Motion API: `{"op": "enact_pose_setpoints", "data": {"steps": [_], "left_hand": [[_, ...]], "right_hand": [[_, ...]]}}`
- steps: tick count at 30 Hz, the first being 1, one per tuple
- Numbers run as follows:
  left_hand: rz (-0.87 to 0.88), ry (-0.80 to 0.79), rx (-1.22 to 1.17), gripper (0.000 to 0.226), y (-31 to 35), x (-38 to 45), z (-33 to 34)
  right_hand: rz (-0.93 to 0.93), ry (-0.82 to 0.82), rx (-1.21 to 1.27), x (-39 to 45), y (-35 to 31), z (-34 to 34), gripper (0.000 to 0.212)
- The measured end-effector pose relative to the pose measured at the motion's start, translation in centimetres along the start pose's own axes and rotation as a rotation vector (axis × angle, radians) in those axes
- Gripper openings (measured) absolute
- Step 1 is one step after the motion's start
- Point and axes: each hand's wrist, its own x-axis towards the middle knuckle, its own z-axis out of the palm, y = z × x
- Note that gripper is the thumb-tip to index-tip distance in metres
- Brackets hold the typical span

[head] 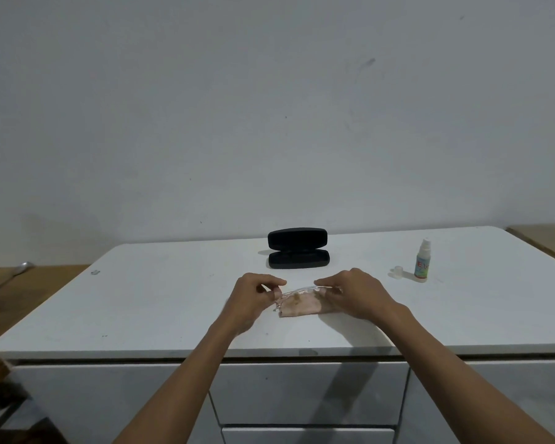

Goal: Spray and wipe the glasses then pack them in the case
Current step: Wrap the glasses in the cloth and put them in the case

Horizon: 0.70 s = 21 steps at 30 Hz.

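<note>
Hands first: left hand [253, 294] is pinching the left end of a clear plastic pouch [298, 302] between thumb and fingertips, fingers curled narrow; right hand [353, 291] is gripping the pouch's right end the same way, fingers closed over its top edge. Both are working at one level, just above the white worktop [148, 302], with the pouch stretching between them and its lower edge resting on or just over the surface; contact cannot be told.

Worktop is carrying everything and is sitting on white drawer fronts [308, 392] below the wrists.

Black glasses case [298, 249] is lying open beyond the hands, toward the wall, lid standing up behind the tray; interior is too dark to read.

Pouch is showing a pinkish folded cloth [302, 306] inside. Glasses themselves cannot be made out, neither in the pouch nor in the case.

Spray bottle [423, 260] is standing upright well to the right of the right hand and slightly farther back, nozzle uncovered.

Clear cap [398, 270] is sitting on the worktop just left of the bottle, apart from it.
</note>
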Motion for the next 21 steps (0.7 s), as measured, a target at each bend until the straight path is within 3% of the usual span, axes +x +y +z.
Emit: {"op": "enact_pose_setpoints", "data": {"steps": [3,7,10,14,21], "left_hand": [[0.071,0.051,0.091,0.021,0.9,-0.4,0.2],[0.213,-0.103,0.334,0.047,1.7,-0.9,0.1],[0.289,-0.157,0.521,0.053,1.9,-1.1,0.1],[0.271,-0.164,0.537,0.060,1.7,-1.4,0.0],[0.278,-0.201,0.522,0.050,1.9,-0.8,-0.2]], "right_hand": [[-0.009,0.032,0.072,-0.2,0.5,-0.1,0.044],[-0.055,-0.029,0.147,-0.5,1.3,-0.3,0.065],[-0.076,-0.096,0.126,-0.4,1.8,0.1,0.070],[-0.099,-0.111,0.102,-0.4,1.8,-0.2,0.068],[-0.126,-0.078,0.088,-0.1,1.7,-0.1,0.064]]}}
